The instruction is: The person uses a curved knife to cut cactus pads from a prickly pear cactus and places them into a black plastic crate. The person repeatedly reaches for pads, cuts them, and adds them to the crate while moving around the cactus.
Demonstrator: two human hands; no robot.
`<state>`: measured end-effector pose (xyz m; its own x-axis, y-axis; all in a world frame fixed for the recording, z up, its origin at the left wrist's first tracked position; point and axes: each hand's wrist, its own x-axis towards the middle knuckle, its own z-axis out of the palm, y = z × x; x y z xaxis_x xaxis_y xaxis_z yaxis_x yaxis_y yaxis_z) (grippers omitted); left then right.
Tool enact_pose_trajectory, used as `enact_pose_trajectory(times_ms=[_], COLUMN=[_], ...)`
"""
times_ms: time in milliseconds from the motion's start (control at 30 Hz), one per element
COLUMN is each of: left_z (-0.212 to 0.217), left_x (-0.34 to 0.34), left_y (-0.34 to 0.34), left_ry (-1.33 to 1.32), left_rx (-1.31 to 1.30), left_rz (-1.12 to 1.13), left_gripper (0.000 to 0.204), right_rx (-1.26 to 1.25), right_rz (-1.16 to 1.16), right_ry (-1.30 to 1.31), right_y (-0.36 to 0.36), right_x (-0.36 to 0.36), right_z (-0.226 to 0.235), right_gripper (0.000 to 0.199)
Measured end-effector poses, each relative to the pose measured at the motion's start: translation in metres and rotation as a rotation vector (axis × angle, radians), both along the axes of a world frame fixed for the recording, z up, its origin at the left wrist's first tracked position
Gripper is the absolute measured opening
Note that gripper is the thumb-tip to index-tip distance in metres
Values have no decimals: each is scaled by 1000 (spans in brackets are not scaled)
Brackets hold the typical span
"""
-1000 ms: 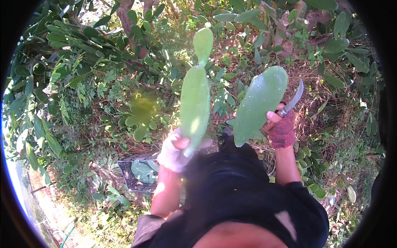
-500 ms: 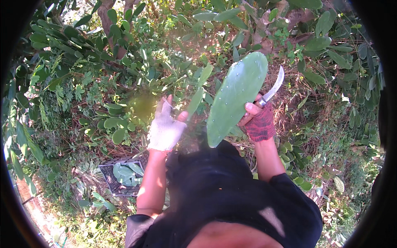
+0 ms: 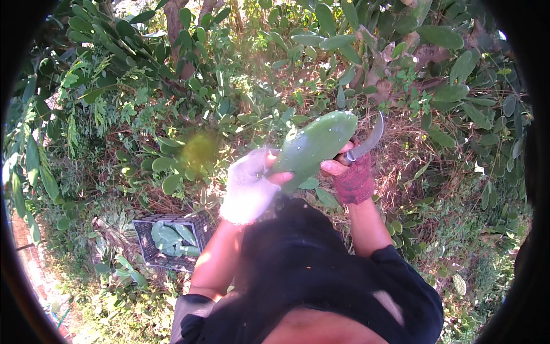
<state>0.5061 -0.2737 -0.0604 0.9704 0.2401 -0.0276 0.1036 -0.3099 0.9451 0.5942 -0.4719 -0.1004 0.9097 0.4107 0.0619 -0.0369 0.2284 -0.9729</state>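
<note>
A large green prickly pear pad (image 3: 318, 143) is tilted in front of me, its upper end toward the right. My left hand (image 3: 247, 186), in a white fingerless glove, grips the pad's lower left edge, with the thumb across its face and the other fingers behind. In a red-and-dark fingerless glove, my right hand (image 3: 353, 176) is closed around a curved-blade knife (image 3: 373, 139), the blade pointing up and away. My right thumb and fingertips are at the pad's right edge; the pad partly hides whether they still pinch it.
At lower left a dark plastic crate (image 3: 141, 245) holds several cut cactus pads (image 3: 173, 235). Prickly pear plants (image 3: 441, 37) with thick trunks grow ahead and to the right. Dry stems and weeds (image 3: 401, 189) cover the ground around me.
My left hand has moved right and taken hold of the pad. The pad has come lower and tilted further over. The knife has stayed in my right hand.
</note>
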Motion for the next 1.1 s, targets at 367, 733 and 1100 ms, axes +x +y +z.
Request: enact_pose_trajectory(times_ms=[367,733,1100], left_z=[4,1,-32], left_x=[-35,-50,-92], left_y=[37,48,70], left_ry=[-634,-635,-264], left_rx=[871,932,140], left_rz=[20,176,730], left_gripper=[27,40,24], right_rx=[109,254,-10], right_rz=[-417,-271,-212], right_ry=[604,724,768], right_y=[-12,-18,21], right_x=[5,10,-9], right_z=[-71,-120,-96], right_gripper=[42,38,23])
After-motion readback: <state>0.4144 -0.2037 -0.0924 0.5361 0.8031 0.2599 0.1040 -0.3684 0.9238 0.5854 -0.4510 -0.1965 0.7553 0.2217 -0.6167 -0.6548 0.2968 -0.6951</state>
